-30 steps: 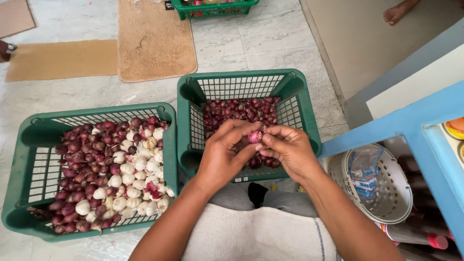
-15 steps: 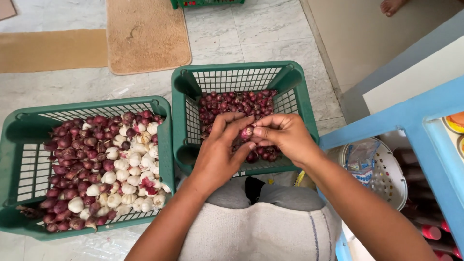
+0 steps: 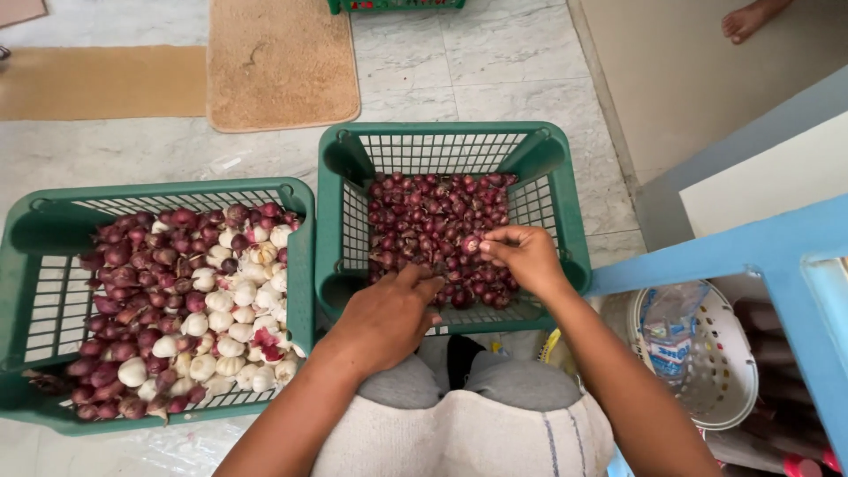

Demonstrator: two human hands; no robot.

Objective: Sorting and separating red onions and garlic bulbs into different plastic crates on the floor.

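Half a second back both my hands were raised together over the right-hand green basket, working one shallot between them; now they have parted. My right hand keeps that small red shallot pinched at the fingertips, low over the heap of shallots. My left hand has dropped to the basket's near wall, fingers loosely extended and flat, holding nothing as far as I can tell, though the palm side is hidden. The left basket of mixed shallots and garlic sits just beside, untouched
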